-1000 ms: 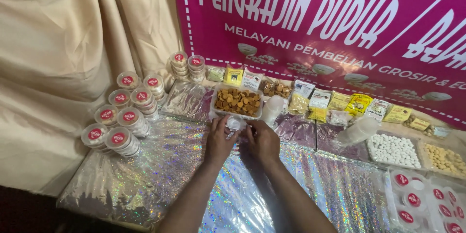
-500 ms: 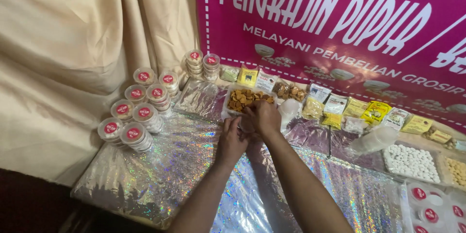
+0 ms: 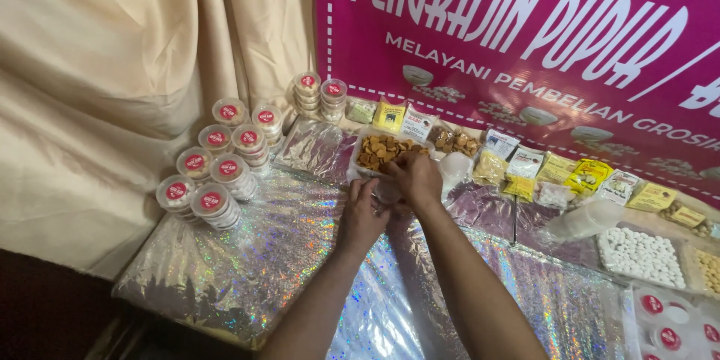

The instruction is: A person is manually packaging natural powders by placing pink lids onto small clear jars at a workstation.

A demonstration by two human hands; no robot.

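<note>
My left hand [image 3: 362, 214] rests on the shiny table cover, its fingers around a small clear plastic container [image 3: 387, 193] that shows between both hands. Just beyond it, my right hand [image 3: 417, 178] reaches to the near edge of a clear tray of brown crackers [image 3: 379, 151]. Its fingers are curled downward, and what they hold is hidden. Both forearms come in from the bottom of the view.
Stacks of round clear tubs with red-labelled lids [image 3: 214, 172] stand at the left and more [image 3: 319, 94] at the back. Small snack packets [image 3: 551, 172], a tray of white balls [image 3: 641, 255] and a pink banner [image 3: 525, 45] fill the right. A beige curtain [image 3: 112, 67] hangs left.
My right hand has moved from the small container, where both hands met, up to the cracker tray's edge. The left hand has stayed by the container. The view has shifted left.
</note>
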